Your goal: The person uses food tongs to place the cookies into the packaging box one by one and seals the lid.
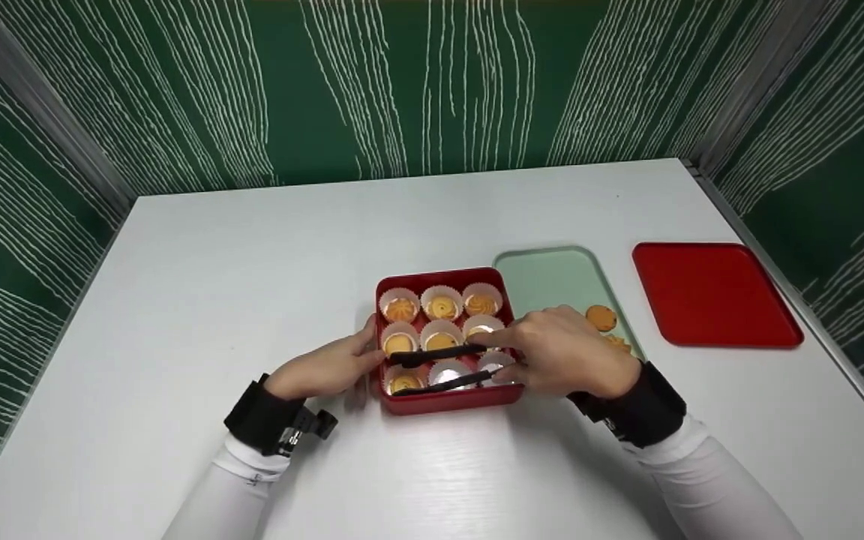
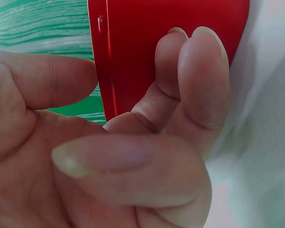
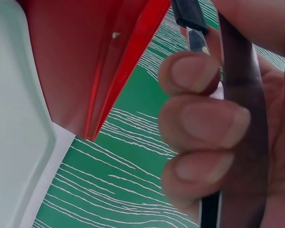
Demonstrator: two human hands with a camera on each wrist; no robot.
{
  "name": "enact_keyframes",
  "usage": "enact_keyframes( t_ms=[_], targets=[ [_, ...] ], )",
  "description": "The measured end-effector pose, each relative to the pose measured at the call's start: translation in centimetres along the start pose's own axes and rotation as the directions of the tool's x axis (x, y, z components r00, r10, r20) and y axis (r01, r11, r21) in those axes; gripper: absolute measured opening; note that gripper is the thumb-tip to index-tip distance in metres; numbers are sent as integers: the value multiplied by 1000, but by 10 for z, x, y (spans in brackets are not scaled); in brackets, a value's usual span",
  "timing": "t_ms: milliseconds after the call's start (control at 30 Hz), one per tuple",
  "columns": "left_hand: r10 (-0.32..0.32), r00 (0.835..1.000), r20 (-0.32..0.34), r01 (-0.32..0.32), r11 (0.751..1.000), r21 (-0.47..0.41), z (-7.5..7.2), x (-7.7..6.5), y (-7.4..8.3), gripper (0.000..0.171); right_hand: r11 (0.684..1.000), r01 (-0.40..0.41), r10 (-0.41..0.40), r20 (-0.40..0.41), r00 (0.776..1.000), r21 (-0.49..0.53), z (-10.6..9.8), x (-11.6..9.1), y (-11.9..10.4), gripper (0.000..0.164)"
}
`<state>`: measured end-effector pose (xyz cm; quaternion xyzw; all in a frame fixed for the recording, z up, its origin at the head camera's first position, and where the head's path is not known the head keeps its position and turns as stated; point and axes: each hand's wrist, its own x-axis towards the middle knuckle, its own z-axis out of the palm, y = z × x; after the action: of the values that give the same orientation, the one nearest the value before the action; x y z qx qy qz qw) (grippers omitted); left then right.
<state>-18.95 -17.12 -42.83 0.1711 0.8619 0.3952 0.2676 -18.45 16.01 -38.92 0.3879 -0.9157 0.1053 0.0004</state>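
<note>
A red box (image 1: 443,405) holds several white paper cups (image 1: 449,369), most with a cookie (image 1: 442,307) inside. My left hand (image 1: 331,367) rests against the box's left wall; in the left wrist view its thumb reaches the rim, with other fingers lightly bent by the side. Black-tipped tongs (image 1: 439,354) are gripped in my right hand (image 1: 563,352), above the box's right edge. Their arms reach left across the front cups, tips apart around the front-left cookie (image 1: 405,384); whether they touch it I cannot tell. In the right wrist view, fingers (image 3: 199,118) wrap the tongs' handle.
A pale green tray (image 1: 552,277) lies right of the box, carrying a round cookie (image 1: 601,318) and a piped cookie (image 1: 617,343) partly behind my right hand. Farther right is a flat red tray (image 1: 717,292). Green panels (image 1: 402,90) with white streaks border the white table (image 1: 252,262).
</note>
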Motion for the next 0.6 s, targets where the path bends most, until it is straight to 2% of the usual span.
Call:
enact_keyframes(
  t_ms=[200,367,500,600],
  targets=[
    [31,999,20,-30,999,-43,0,0,0,69,1000,-17,18,-49,999,20,-21,-14,8,52],
    [56,998,17,-55,996,-64,1,-1,1,71,992,-127,129,-109,986,25,-51,-44,31,55],
    [50,999,22,-48,996,-82,1,-1,1,73,966,-257,257,-132,958,14,-64,-80,58,56],
    [47,998,36,-43,994,-98,1,-1,1,74,925,-379,380,-98,920,30,-68,-108,80,57]
  ],
)
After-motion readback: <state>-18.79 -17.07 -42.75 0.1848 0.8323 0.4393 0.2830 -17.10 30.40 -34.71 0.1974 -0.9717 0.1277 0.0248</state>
